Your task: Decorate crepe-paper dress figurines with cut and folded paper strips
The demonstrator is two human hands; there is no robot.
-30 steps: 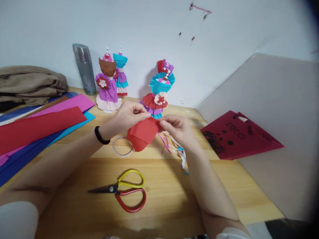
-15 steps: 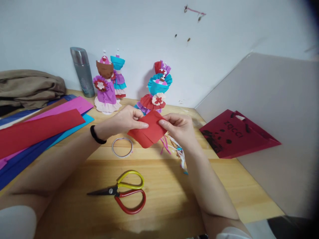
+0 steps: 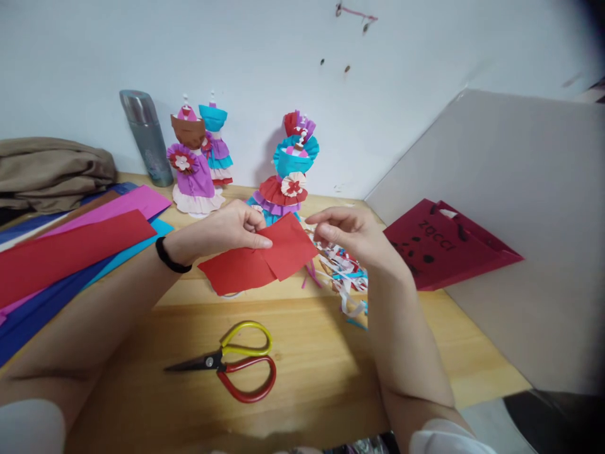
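My left hand (image 3: 234,230) pinches a piece of red crepe paper (image 3: 262,255) between thumb and fingers, above the table. The paper spreads out to both sides of the thumb, with a slit or overlap running down its middle. Just off its right edge is my right hand (image 3: 347,233), thumb and forefinger apart and nothing between them. Nearer to me lie scissors (image 3: 227,362) with one yellow and one red handle, blades pointing left. A thin ring (image 3: 231,294) lies mostly hidden under the paper.
Folded crepe papers (image 3: 75,236) and a brown cloth (image 3: 51,170) lie at left. A flask (image 3: 147,139) and small paper-dressed figures (image 3: 198,170), (image 3: 290,170) stand by the wall. Paper scraps (image 3: 347,271) lie behind my right hand; a red bag (image 3: 454,246) leans on the right panel.
My right hand has let go of the red crepe paper and moved a little to the right, its fingers parting. The paper now spreads out wider to the left in my left hand.
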